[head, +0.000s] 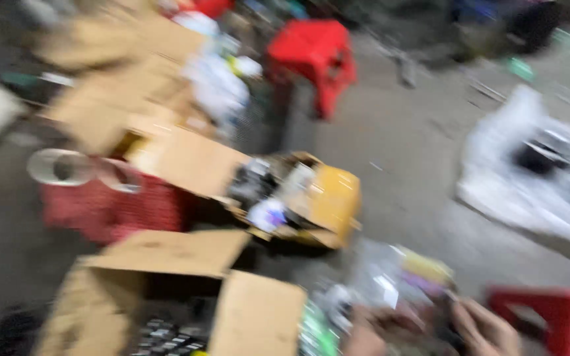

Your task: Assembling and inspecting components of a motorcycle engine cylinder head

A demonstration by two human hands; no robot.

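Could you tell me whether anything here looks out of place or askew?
The picture is motion-blurred, so detail is uncertain. The yellow box on the floor lies tipped, contents showing at its open side. Open cardboard boxes crowd around it.

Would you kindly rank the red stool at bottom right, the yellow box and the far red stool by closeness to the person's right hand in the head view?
Measured from the right hand:
1. Near red stool, right beside the hand at the bottom right corner.
2. Yellow box, up and to the left, mid-floor.
3. Far red stool, at the top centre, well beyond the box.
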